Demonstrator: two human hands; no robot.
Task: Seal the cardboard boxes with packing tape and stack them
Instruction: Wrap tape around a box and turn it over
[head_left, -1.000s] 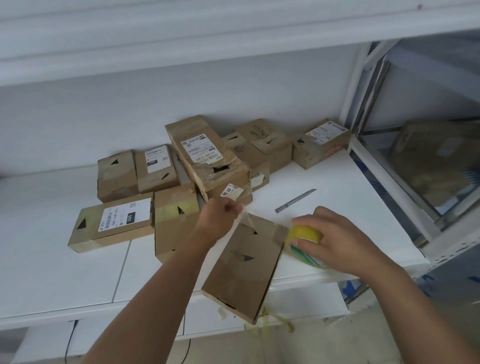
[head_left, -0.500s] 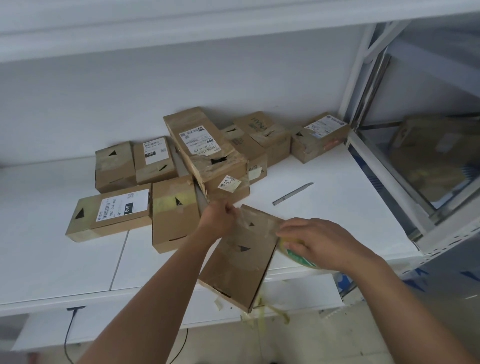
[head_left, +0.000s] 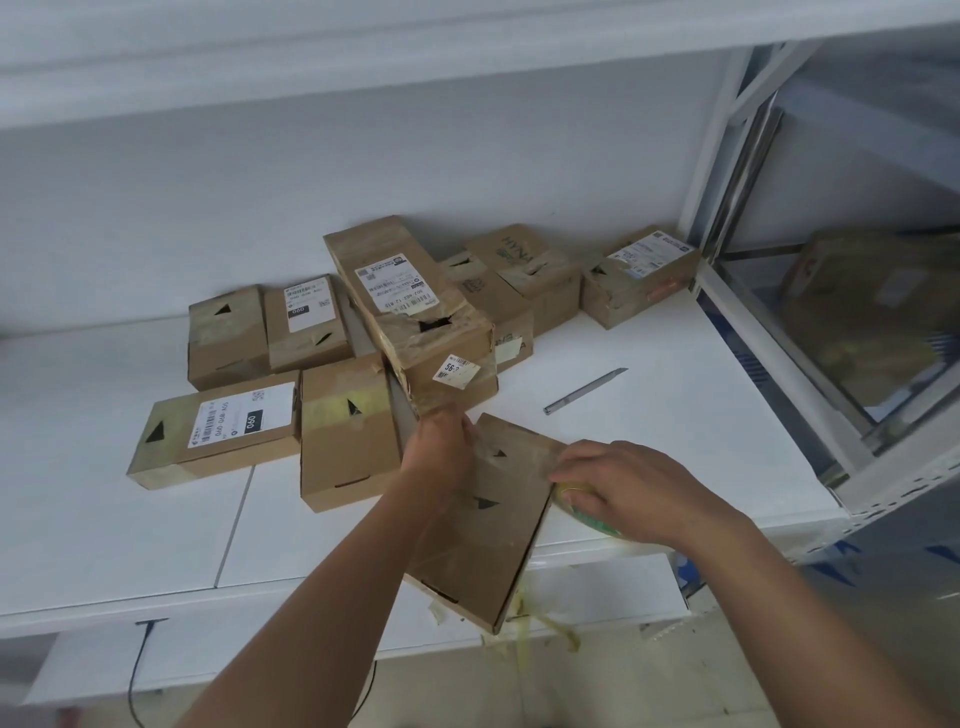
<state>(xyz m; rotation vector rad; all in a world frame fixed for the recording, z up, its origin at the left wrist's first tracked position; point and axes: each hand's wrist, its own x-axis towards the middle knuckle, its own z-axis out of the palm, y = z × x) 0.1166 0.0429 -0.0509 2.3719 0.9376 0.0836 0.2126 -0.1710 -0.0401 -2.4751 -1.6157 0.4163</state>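
Cardboard box (head_left: 483, 525) hangs over the worktop (head_left: 675, 415) edge, mid-taping I reckon: my left hand (head_left: 439, 447) pinches the tape end at its far corner, right hand (head_left: 623, 488) grips the tape roll (head_left: 584, 509) beside it, so next I'd press the strip flat.

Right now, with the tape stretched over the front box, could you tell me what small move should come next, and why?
Probably press the strip flat along the brown cardboard box. The left hand pinches the tape end at its far corner, the right hand holds the yellow-green tape roll at its right edge, and the grey utility knife lies untouched behind.
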